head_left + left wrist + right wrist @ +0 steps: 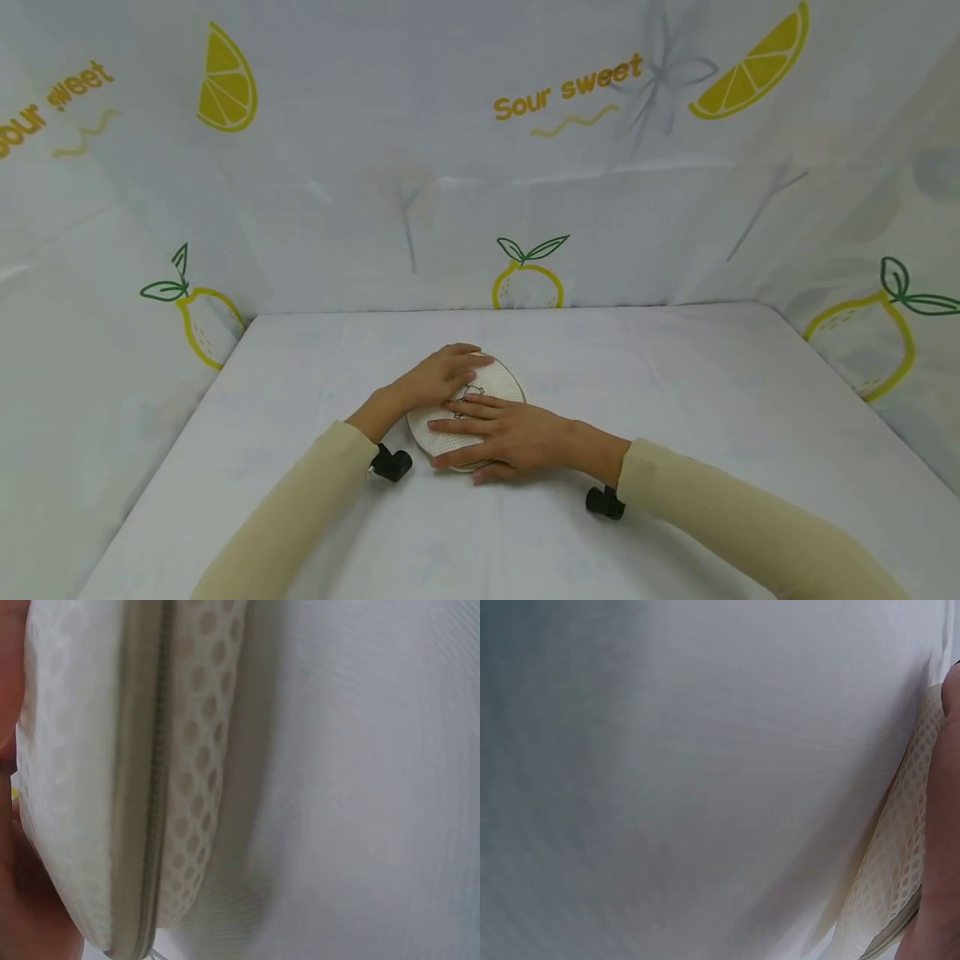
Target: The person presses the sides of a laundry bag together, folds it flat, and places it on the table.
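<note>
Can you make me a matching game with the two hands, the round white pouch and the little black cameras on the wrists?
Things:
1. left hand
2. right hand
3. round mesh pouch
4. wrist cameras

Descriptions:
A. black, below each cuff
B. white, lying on the table
C. lies flat on the pouch's near side
D. rests on the pouch's far left side

Pairs: 1-D, 2-C, 3-B, 4-A
</note>
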